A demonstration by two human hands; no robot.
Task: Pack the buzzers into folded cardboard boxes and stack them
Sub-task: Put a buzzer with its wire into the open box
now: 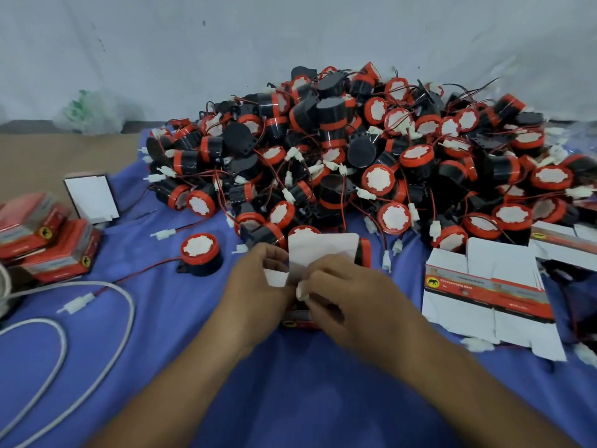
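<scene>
My left hand (255, 286) and right hand (345, 295) both pinch the flaps of a small cardboard box (319, 250) on blue cloth (181, 324), before the buzzer pile (355, 150).

I log the buzzers (355, 150): black and red plastic, slight sheen. Cloth (290, 383) beneath: blue, matt, creased. Box blanks (491, 286) at right: matt white card, glossy printed band. Near-left cable (97, 318): smooth, white.

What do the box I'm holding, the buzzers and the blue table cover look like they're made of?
The box: thin printed cardboard, matte white inside, judging by its creased flaps. The buzzers: probably moulded plastic, black bodies with red rims, slightly glossy. The blue cover: seemingly woven cloth, matte, softly wrinkled.
</scene>
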